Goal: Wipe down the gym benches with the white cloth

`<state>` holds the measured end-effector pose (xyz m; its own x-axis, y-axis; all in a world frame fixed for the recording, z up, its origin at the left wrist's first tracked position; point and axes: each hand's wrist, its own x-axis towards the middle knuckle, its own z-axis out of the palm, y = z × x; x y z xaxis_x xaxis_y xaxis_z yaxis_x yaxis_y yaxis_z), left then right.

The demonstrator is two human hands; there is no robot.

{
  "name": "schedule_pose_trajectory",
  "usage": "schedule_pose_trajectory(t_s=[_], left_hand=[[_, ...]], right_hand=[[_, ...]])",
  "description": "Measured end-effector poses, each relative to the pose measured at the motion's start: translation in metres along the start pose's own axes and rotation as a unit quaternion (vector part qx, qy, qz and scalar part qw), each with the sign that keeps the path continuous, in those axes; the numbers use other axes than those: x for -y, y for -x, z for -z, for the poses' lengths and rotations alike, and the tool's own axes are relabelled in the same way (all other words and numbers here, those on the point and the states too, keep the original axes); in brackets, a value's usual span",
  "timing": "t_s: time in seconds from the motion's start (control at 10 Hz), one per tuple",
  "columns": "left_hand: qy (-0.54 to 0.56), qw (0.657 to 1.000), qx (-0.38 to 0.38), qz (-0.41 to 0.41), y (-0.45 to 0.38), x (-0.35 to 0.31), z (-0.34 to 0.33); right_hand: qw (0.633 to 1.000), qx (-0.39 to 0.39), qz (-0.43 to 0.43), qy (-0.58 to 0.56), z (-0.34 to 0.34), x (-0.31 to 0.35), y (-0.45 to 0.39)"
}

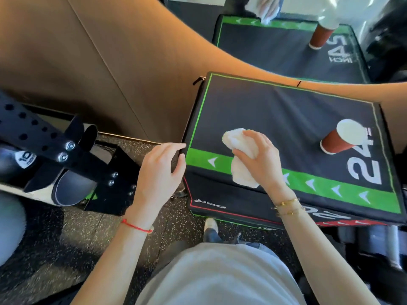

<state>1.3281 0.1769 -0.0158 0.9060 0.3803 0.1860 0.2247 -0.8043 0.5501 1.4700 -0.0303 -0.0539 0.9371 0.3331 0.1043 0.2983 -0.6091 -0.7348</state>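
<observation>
A black padded gym bench (pixel 286 115) with green trim and a white "24" stands in front of me, on top of a red-trimmed one. My right hand (pixel 262 155) grips a crumpled white cloth (pixel 239 157) and holds it against the bench top near the green arrow stripe. My left hand (pixel 158 172) rests at the bench's left edge, fingers relaxed and touching the side.
A red paper cup (pixel 341 139) stands on the bench at the right, by the "24". A mirror (pixel 286 40) behind reflects the bench, cup and cloth. A black metal rack with dumbbells (pixel 66 155) is at the left. Speckled rubber floor (pixel 77 234) lies below.
</observation>
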Motion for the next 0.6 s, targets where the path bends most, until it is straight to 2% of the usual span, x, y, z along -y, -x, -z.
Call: schedule_pose_trajectory(t_s=[0.2, 0.4, 0.5, 0.6], left_hand=[[0.007, 0.998, 0.038, -0.044, -0.054, 0.007, -0.015], [0.011, 0.994, 0.072, -0.087, -0.082, 0.022, -0.016], [0.02, 0.99, 0.071, -0.123, -0.091, 0.032, -0.01], [0.019, 0.987, 0.081, -0.136, -0.096, 0.04, -0.004]], right_hand=[[0.999, 0.014, -0.023, 0.033, -0.031, -0.011, -0.046], [0.994, 0.027, -0.003, 0.106, -0.054, -0.019, -0.045], [0.994, -0.009, -0.011, 0.107, -0.053, -0.013, -0.039], [0.994, -0.08, -0.01, 0.072, -0.046, 0.0, -0.03]])
